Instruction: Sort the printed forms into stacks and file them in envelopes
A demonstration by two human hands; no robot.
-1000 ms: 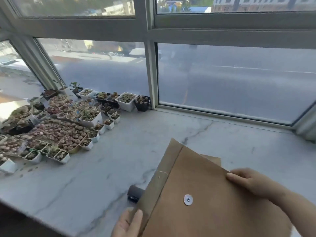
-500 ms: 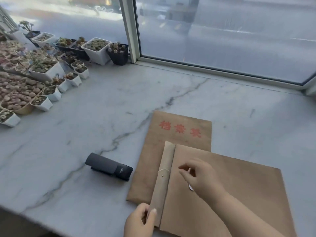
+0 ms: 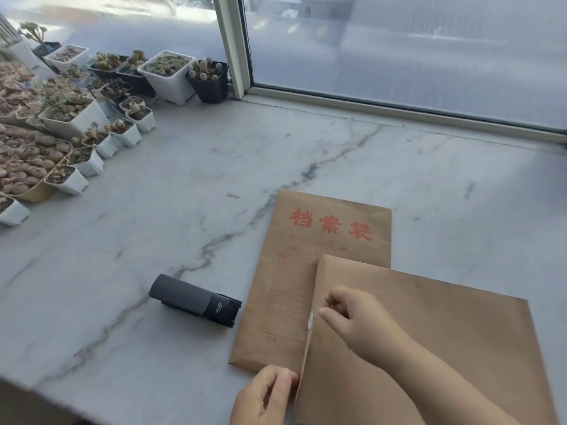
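Two brown kraft envelopes lie on the marble sill. The lower envelope (image 3: pixel 331 228) is face up with red printed characters. The top envelope (image 3: pixel 445 332) lies back up across its near right part. My left hand (image 3: pixel 264 394) grips the top envelope's near left edge, thumb on the fold. My right hand (image 3: pixel 352 317) rests on the top envelope with fingers curled, pinching a thin closure string beside the round white button (image 3: pixel 310 321). No printed forms are visible.
A black stapler (image 3: pixel 196 299) lies just left of the envelopes. Several small pots of succulents (image 3: pixel 76 118) crowd the far left of the marble sill (image 3: pixel 184 194). The window frame (image 3: pixel 399 108) runs along the back. The sill's front edge cuts across the bottom left.
The view tilted down from the window to the sill. The top envelope's raised flap has been folded flat. My right hand moved left to the button at the flap edge.
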